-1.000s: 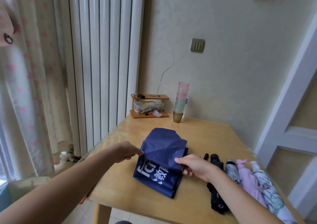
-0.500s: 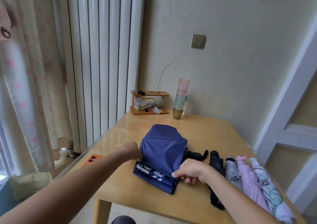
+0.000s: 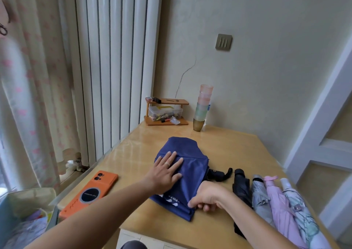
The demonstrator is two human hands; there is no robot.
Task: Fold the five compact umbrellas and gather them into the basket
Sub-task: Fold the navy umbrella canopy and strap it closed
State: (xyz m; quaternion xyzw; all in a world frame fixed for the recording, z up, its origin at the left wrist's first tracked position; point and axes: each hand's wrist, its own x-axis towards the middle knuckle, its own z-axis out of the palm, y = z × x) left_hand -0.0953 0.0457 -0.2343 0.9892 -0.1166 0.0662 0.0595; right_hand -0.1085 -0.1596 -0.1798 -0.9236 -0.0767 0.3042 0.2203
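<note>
A navy blue umbrella (image 3: 192,165) lies flattened on the wooden table (image 3: 238,149), its black handle (image 3: 219,174) sticking out to the right. My left hand (image 3: 165,172) lies flat on the canopy with fingers spread. My right hand (image 3: 206,197) pinches the folded fabric at the near right edge. Four folded umbrellas lie side by side to the right: a black one (image 3: 241,186), a grey one (image 3: 260,197), a pink one (image 3: 280,203) and a white floral one (image 3: 299,208). No basket is clearly visible.
An orange phone (image 3: 91,190) lies near the table's left edge. At the back stand a small wooden rack (image 3: 165,111) with a clear box and a stack of coloured cups (image 3: 202,107). A radiator and curtain fill the left; a bag (image 3: 28,210) sits low left.
My left hand has gone from gripping the canopy's left edge to lying flat on top. The fabric flap is folded down further, covering most of the white print. My right hand slid nearer.
</note>
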